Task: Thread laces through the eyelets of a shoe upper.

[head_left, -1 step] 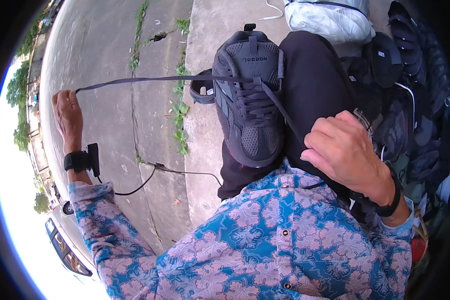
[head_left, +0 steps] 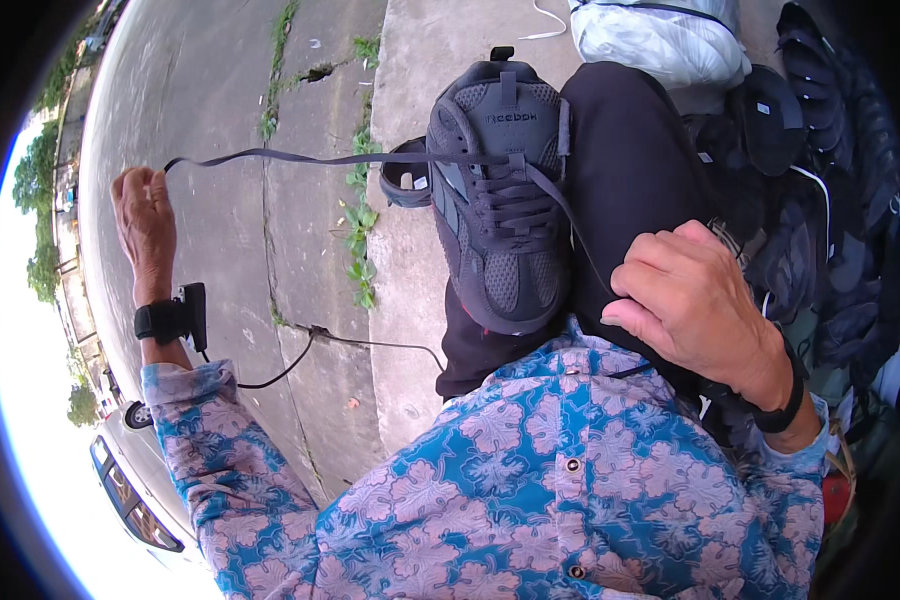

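A dark grey sneaker (head_left: 510, 275) rests on my lap, its toe toward me and its tongue upright. Its flat dark shoelace (head_left: 340, 159) runs through the lower eyelets, with two long free ends. Far out to the left, my left hand (head_left: 146, 225) is closed on one end, which stretches across in a slightly wavy line. The other end slants down from the tongue to my right hand (head_left: 692, 298), closed beside my knee. Its fingers hide the tip of that end.
Another dark shoe (head_left: 407, 175) stands on the concrete behind the sneaker. Dark shoes and shoe parts (head_left: 770, 120) are heaped at the right, near a white plastic bag (head_left: 660, 45). Weeds (head_left: 358, 245) grow along a pavement crack. A black cable (head_left: 280, 375) trails from my left wrist strap.
My left hand has shifted slightly right, toward the shoe. The left stretch of lace has gone from nearly straight to wavy. My right hand has barely moved.
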Tool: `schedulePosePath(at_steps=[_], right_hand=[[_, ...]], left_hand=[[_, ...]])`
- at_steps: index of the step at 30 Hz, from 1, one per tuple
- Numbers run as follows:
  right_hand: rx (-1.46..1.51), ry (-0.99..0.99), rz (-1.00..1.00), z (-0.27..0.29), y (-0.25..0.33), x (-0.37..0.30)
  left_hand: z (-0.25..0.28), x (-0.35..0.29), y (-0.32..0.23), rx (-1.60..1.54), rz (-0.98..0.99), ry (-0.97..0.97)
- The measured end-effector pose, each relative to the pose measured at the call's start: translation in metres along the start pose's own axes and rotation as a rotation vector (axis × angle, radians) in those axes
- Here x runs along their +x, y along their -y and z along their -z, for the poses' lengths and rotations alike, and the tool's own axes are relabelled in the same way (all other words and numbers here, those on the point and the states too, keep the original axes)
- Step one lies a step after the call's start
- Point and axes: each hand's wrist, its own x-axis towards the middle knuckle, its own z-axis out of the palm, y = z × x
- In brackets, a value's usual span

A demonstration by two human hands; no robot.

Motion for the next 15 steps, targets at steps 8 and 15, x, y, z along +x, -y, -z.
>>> schedulePosePath(at_steps=[8, 15], right_hand=[[-0.021, -0.37, -0.06, -0.018, -0.037, 0.055], [-0.224, -0.333, -0.052, -0.032, -0.034, 0.073]], left_hand=[[0.039, -0.003, -0.242, -0.842, -0.407, 0.086], [0.025, -0.011, -0.281, -0.926, -0.455, 0.08]])
